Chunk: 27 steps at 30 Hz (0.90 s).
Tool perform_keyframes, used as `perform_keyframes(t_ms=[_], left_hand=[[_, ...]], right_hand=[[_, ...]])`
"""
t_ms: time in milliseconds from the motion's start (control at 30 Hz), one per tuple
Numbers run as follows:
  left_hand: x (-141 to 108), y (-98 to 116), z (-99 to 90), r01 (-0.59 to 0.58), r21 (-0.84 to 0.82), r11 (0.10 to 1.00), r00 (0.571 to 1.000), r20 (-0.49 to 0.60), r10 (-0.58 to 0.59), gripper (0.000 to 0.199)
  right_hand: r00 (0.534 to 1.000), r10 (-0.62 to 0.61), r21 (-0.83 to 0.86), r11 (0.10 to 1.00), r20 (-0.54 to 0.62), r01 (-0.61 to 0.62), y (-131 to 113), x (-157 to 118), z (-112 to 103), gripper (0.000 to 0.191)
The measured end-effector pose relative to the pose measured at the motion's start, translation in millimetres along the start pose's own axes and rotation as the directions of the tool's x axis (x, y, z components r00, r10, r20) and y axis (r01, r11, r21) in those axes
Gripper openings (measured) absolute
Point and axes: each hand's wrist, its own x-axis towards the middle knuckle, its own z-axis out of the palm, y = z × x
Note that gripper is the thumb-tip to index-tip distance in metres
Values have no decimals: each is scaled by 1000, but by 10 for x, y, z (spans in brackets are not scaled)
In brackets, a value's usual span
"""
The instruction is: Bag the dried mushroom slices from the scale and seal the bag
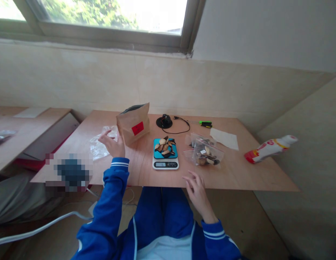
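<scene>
My left hand (pixel 113 145) is raised beside the left side of an upright kraft paper pouch (pixel 130 131) with a red label and an open top. Its fingers are curved and apart, over clear plastic bags (pixel 96 148); whether it touches the pouch I cannot tell. At the table's front edge, my right hand (pixel 197 191) hovers with loosely spread fingers, holding nothing. Between the hands stands a white kitchen scale (pixel 157 165) with a blue platform, bearing a heap of brown and pale dried slices (pixel 164 146). Zip bags (pixel 207 153) of similar pieces lie to its right.
Behind the scale are a black round-based device (pixel 164 121) with a cable (pixel 184 130) and a green-and-black screwdriver (pixel 205 124). A white paper sheet (pixel 224 139) and a red-and-white bottle (pixel 269 148) occupy the right side. A blurred-out object (pixel 72 173) sits at the front left corner.
</scene>
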Motion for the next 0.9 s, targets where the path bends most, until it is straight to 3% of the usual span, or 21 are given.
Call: perform_keyframes(t_ms=[100, 167, 333, 433, 667, 767, 833, 900], left_hand=[[-18, -282, -14, 274, 314, 909, 961, -48, -273, 58], [-14, -440, -35, 332, 435, 837, 927, 16, -376, 57], [47, -661, -150, 264, 431, 863, 912, 179, -368, 12], [80, -678, -227, 253, 379, 890, 907, 228, -355, 13], [-28, -552, -421, 276, 241, 931, 911, 243, -333, 19], [-198, -377, -543, 294, 134, 946, 937, 157, -313, 19], [-402, -172, -629, 224, 45, 974, 970, 89, -227, 23], [-663, 96, -701, 88, -81, 993, 990, 115, -79, 24]], right_hand=[[1000, -11, -7, 1000, -1, 11, -12, -2, -2, 27], [1000, -14, -9, 1000, -6, 14, -13, 1, -1, 27], [1000, -16, 16, 1000, -10, 16, -28, 4, 10, 26], [1000, -14, 44, 999, 0, 14, -72, 11, 15, 26], [998, -22, 160, 987, 53, 14, -251, 67, 39, 28], [997, -12, 271, 963, 73, -8, -410, 134, 33, 27], [996, -9, 400, 916, 92, -29, -573, 213, 29, 28], [993, -5, 557, 828, 121, -64, -772, 328, 33, 32]])
